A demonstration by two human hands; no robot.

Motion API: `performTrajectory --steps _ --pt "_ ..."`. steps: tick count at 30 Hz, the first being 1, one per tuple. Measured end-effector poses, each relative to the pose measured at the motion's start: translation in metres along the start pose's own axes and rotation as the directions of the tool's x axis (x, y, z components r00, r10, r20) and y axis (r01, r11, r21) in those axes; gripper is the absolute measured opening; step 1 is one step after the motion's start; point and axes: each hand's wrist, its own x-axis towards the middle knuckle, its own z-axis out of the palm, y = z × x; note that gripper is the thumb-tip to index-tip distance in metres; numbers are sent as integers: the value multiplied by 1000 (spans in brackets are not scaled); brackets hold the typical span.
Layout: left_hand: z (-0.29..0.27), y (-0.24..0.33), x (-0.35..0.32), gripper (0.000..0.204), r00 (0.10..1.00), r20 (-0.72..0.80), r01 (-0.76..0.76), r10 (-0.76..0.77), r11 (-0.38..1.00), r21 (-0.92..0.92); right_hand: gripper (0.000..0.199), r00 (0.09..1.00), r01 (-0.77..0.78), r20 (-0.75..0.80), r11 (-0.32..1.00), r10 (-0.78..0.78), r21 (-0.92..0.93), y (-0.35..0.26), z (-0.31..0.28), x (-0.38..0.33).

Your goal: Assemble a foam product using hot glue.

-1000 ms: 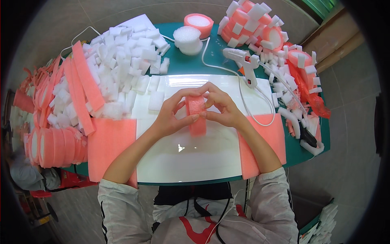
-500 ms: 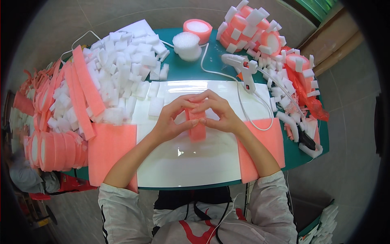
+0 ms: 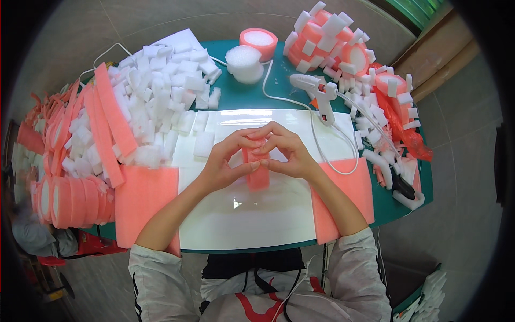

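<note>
- Left hand [image 3: 226,159], right hand [image 3: 294,154]: fingers part-curled, pinching oblong pink foam piece [image 3: 258,181], centre.
- White foam blocks [image 3: 166,80], heaped, upper left.
- White plastic glue gun [image 3: 324,103], upper right.

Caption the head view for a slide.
Left hand and right hand hold a pink foam piece over a white board, white foam blocks heaped left, glue gun right.

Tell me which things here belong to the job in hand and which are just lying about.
Seem to belong:
pink foam piece, held between left hand and right hand
white board, beneath that piece
white foam blocks, likely, since similar ones dot the pink foam cluster
glue gun, perhaps, though untouched

Probably just lying about:
red plastic bag, untouched
black-handled tool, untouched
</note>
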Motion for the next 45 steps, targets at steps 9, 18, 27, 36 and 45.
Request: performTrajectory --steps 9,18,27,36,45 --pt "-2 -2 0 26 999 37 4 -5 1000 8 13 996 -64 63 997 61 49 0 -4 -3" --pt "-3 1 -1 24 998 65 20 -20 1000 7 12 1000 6 -23 1000 -5 16 -3 2 -1" --pt "1 -3 -1 24 1000 -4 -7 7 1000 -3 12 1000 20 -2 999 -20 -36 -2 0 1" --pt "1 2 3 34 998 41 -40 38 998 54 11 1000 -11 -19 997 10 -71 -8 1 1" --pt "1 6 2 42 998 50 -59 48 972 230 11 999 -11 -31 998 9 -60 -4 2 1"
